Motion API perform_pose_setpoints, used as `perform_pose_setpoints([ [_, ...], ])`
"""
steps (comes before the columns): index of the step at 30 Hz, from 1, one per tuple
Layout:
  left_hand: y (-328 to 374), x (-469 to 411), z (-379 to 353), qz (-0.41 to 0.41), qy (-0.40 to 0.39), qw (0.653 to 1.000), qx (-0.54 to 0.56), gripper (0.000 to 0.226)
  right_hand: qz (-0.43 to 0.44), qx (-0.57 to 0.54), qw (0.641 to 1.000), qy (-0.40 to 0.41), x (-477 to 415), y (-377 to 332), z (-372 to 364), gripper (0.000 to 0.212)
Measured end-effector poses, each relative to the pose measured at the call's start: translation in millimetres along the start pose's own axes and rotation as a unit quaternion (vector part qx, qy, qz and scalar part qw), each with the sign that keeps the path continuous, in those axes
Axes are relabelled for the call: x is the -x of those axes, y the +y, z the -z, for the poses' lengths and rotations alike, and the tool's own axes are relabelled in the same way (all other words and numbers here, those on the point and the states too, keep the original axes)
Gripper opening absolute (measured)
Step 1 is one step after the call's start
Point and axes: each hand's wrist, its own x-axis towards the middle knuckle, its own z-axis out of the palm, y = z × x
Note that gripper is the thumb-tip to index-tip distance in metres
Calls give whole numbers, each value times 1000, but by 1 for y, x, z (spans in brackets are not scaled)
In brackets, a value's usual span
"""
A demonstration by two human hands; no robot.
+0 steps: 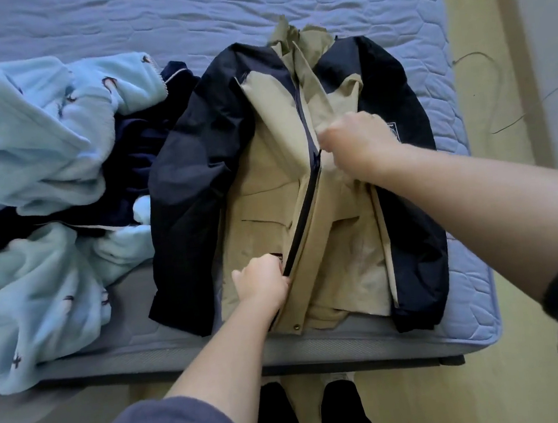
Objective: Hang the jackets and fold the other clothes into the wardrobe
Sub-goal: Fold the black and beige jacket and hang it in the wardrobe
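Note:
A tan jacket [262, 192] with navy sleeves lies face up on the bed, collar away from me, hem at the near edge. Its dark zipper [305, 208] runs up the middle and is closed from the hem to about chest height. My left hand [262, 280] is shut on the jacket's front near the hem, beside the zipper's lower end. My right hand [356, 141] is shut at the zipper's top end, pinching there; the slider itself is hidden by my fingers.
A blue quilted mattress [181, 15] holds everything. To the left lies a pile of light blue fleece clothes [22, 141] over a dark navy garment [140, 146]. A yellowish floor [493, 102] with a thin cable runs along the right side. My feet stand below the bed edge.

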Motion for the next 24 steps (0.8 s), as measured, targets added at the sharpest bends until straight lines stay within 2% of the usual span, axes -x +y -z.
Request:
perform_pose_setpoints([
  [3,3,-5,7,-9,1,1000,-4,17,25,-17,1000,4,5,0,-2,29],
  [7,43,-27,43,-43,81,991,100,24,27,-48,998,-6,8,0,-6,25],
  [10,72,-43,71,-41,117,981,147,21,37,-40,998,-11,7,-2,-9,23],
  [14,79,-47,74,-42,123,986,103,12,39,-42,998,-7,8,1,-7,22],
  [17,66,-43,61,-56,133,986,80,12,48,-23,998,-16,10,3,-6,18],
  [24,39,-31,24,-62,146,986,53,13,61,10,998,-32,6,5,-9,25],
])
